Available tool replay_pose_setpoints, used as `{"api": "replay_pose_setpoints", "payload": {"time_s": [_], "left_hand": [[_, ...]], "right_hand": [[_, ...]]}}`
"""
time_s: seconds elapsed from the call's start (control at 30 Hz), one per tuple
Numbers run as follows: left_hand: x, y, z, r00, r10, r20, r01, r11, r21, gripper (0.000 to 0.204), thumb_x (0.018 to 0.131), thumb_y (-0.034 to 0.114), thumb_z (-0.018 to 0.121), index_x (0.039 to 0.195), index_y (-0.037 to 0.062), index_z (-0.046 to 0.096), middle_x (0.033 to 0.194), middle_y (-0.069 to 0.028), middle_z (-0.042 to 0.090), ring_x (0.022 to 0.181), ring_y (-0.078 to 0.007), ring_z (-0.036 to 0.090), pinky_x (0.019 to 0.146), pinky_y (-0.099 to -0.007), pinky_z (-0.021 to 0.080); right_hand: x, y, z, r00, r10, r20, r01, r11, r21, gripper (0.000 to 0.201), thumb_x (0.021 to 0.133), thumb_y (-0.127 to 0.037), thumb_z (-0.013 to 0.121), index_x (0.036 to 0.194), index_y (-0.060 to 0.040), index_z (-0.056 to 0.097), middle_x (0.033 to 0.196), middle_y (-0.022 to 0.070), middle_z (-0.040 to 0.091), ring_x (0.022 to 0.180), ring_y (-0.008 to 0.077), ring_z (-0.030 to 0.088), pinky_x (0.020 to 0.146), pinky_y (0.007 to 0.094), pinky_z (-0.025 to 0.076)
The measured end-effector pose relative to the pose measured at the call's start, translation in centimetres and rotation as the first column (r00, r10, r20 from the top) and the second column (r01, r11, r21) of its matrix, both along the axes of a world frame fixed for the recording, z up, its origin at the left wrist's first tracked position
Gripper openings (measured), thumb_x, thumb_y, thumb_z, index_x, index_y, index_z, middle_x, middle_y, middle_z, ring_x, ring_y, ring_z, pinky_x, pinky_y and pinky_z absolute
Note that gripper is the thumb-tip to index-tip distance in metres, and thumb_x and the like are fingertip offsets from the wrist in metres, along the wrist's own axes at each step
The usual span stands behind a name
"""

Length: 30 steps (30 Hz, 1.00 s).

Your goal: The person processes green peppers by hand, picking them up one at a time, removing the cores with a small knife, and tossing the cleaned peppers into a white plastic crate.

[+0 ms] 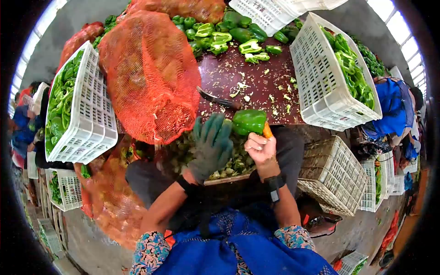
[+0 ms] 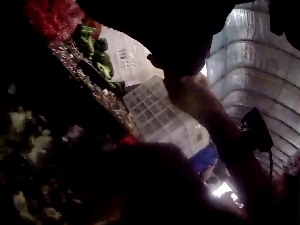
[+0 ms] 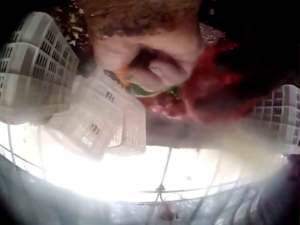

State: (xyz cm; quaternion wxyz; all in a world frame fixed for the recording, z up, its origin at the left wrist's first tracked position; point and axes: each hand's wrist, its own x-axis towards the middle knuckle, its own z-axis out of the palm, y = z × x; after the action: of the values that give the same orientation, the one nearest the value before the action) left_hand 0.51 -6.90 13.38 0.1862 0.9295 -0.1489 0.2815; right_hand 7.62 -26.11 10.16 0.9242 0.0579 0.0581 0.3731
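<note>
In the head view, my right hand (image 1: pixel 261 149) is curled round an orange handle (image 1: pixel 267 130), whose working end is hidden. A whole green bell pepper (image 1: pixel 249 122) is right at this handle and the fingertips. Dark green glove covers my left hand (image 1: pixel 211 149), its fingers spread and holding nothing, left of the pepper. In the right wrist view, the bent fingers of the right hand (image 3: pixel 145 61) cover most of the handle. Between my knees lie pale green pepper scraps (image 1: pixel 233 160). A curved knife (image 1: pixel 219 98) rests on the dark red table (image 1: pixel 220 73).
A red mesh sack (image 1: pixel 149 78) bulges at the table's left. White crates of peppers flank it: a left crate (image 1: pixel 91 110) and a right crate (image 1: pixel 321 73). Cut green peppers (image 1: pixel 250 46) lie at the back. An upturned crate (image 1: pixel 337 174) sits by my right knee.
</note>
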Motion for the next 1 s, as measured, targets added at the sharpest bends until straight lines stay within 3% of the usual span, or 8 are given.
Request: {"api": "replay_pose_setpoints", "payload": {"time_s": [0.23, 0.33, 0.43, 0.57, 0.67, 0.83, 0.87, 1.0], "left_hand": [[0.4, 1.0, -2.7, 0.979, 0.026, -0.2, -0.034, 0.999, -0.039, 0.043, 0.082, 0.018, 0.064, 0.122, 0.0038, 0.056, 0.121, -0.0184, 0.054, 0.115, -0.0403, 0.048, 0.105, -0.0547, 0.032], [-1.2, 2.8, -5.5, 0.988, 0.004, -0.155, -0.003, 1.0, 0.003, 0.043, 0.082, 0.018, 0.065, 0.121, 0.0044, 0.057, 0.118, -0.018, 0.055, 0.114, -0.0392, 0.049, 0.104, -0.055, 0.033], [-2.3, 3.7, -7.5, 0.973, -0.036, -0.228, 0.013, 0.995, -0.1, 0.037, 0.083, 0.018, 0.064, 0.117, 0.0045, 0.06, 0.114, -0.018, 0.057, 0.11, -0.0385, 0.051, 0.102, -0.0538, 0.036], [-2.0, 3.6, -5.5, 0.937, -0.056, -0.345, 0.018, 0.994, -0.112, 0.033, 0.085, 0.02, 0.064, 0.114, 0.0037, 0.062, 0.113, -0.0176, 0.058, 0.108, -0.0391, 0.053, 0.099, -0.0516, 0.039], [-1.7, 3.9, -5.0, 0.911, -0.052, -0.408, -0.027, 0.983, -0.184, 0.034, 0.086, 0.021, 0.065, 0.115, 0.0044, 0.062, 0.114, -0.0175, 0.058, 0.109, -0.0388, 0.052, 0.097, -0.0511, 0.04], [-1.7, 5.3, -10.6, 0.903, -0.109, -0.415, -0.035, 0.946, -0.324, 0.032, 0.087, 0.018, 0.063, 0.116, 0.0055, 0.062, 0.112, -0.0167, 0.062, 0.103, -0.0373, 0.057, 0.093, -0.0477, 0.044], [-1.6, 5.4, -10.9, 0.902, -0.115, -0.415, -0.031, 0.944, -0.329, 0.032, 0.087, 0.018, 0.063, 0.116, 0.0053, 0.063, 0.113, -0.0166, 0.062, 0.104, -0.0369, 0.057, 0.092, -0.0469, 0.045], [-0.3, 5.6, -9.2, 0.804, -0.283, -0.523, -0.017, 0.868, -0.496, 0.036, 0.085, 0.017, 0.064, 0.118, 0.0038, 0.06, 0.119, -0.017, 0.06, 0.109, -0.0359, 0.057, 0.091, -0.0447, 0.047]], "right_hand": [[0.0, -4.0, 6.1, 0.972, -0.182, 0.149, 0.218, 0.934, -0.283, 0.024, 0.1, -0.036, 0.05, 0.102, -0.0144, 0.06, 0.062, -0.0032, 0.047, 0.045, 0.0083, 0.034, 0.041, 0.0208, 0.028], [2.6, -8.2, 12.1, 0.846, -0.309, 0.434, 0.524, 0.631, -0.572, 0.011, 0.099, -0.026, 0.053, 0.102, -0.016, 0.057, 0.072, -0.0019, 0.052, 0.045, 0.0067, 0.041, 0.037, 0.0192, 0.029], [7.8, -10.3, 19.6, 0.571, -0.28, 0.771, 0.787, -0.078, -0.611, 0.009, 0.096, -0.02, 0.056, 0.099, -0.0138, 0.062, 0.074, -0.0043, 0.057, 0.052, 0.0057, 0.048, 0.043, 0.021, 0.037], [23.5, -22.3, 20.9, 0.384, 0.494, 0.78, 0.813, -0.582, -0.033, 0.031, 0.091, -0.017, 0.063, 0.12, -0.0064, 0.06, 0.093, 0.0095, 0.068, 0.077, 0.0183, 0.064, 0.058, 0.0275, 0.049], [24.8, -19.2, 21.1, 0.244, 0.807, 0.537, 0.558, -0.57, 0.603, 0.043, 0.086, -0.009, 0.065, 0.128, -0.0055, 0.053, 0.111, 0.0166, 0.067, 0.102, 0.0294, 0.066, 0.068, 0.0328, 0.055], [22.2, -5.5, 10.9, 0.443, 0.621, 0.646, 0.895, -0.264, -0.36, 0.03, 0.076, 0.006, 0.066, 0.104, -0.0051, 0.066, 0.093, 0.0056, 0.066, 0.08, 0.0184, 0.067, 0.064, 0.0299, 0.055], [23.8, -3.3, 5.2, 0.15, 0.702, 0.697, 0.985, -0.164, -0.047, 0.028, 0.075, 0.005, 0.068, 0.102, -0.0043, 0.066, 0.092, 0.0035, 0.068, 0.082, 0.0168, 0.067, 0.068, 0.0295, 0.054], [29.1, 6.8, -3.8, 0.32, 0.683, 0.657, 0.938, -0.129, -0.322, 0.034, 0.082, -0.018, 0.075, 0.111, -0.0047, 0.062, 0.104, 0.0145, 0.068, 0.096, 0.0294, 0.066, 0.083, 0.0357, 0.052]]}}
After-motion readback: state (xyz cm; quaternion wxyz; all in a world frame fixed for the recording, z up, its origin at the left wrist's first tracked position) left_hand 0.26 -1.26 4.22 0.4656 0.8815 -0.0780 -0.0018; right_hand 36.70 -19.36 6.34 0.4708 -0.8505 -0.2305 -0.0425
